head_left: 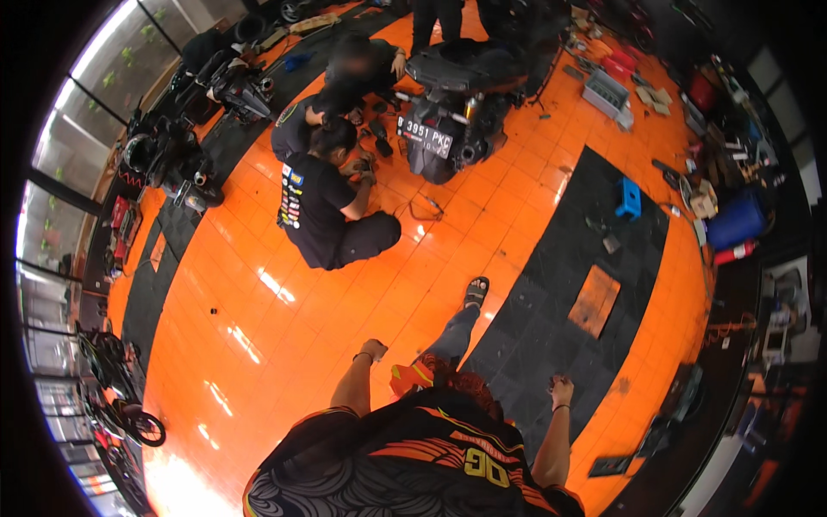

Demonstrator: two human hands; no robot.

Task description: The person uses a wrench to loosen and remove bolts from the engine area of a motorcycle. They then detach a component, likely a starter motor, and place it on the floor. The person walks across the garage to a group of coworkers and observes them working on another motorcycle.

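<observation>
My left hand (372, 349) hangs out ahead of my body over the orange tiles, its fingers curled in; nothing shows in it. Off to the right, my right hand (561, 389) hovers above the black floor strip (534, 345), with a dark band at its wrist. Its fingers are bent around something dark and small, too blurred to name. Neither hand touches the objects around it. One of my feet, in a dark sandal (475, 291), is set forward on the floor between them.
People in black crouch by a dark scooter (431, 129) ahead; one person (323, 202) sits nearest me. A blue stool (629, 198), a grey crate (606, 93) and a blue drum (736, 220) stand to the right. Parked motorcycles (172, 164) line the left side.
</observation>
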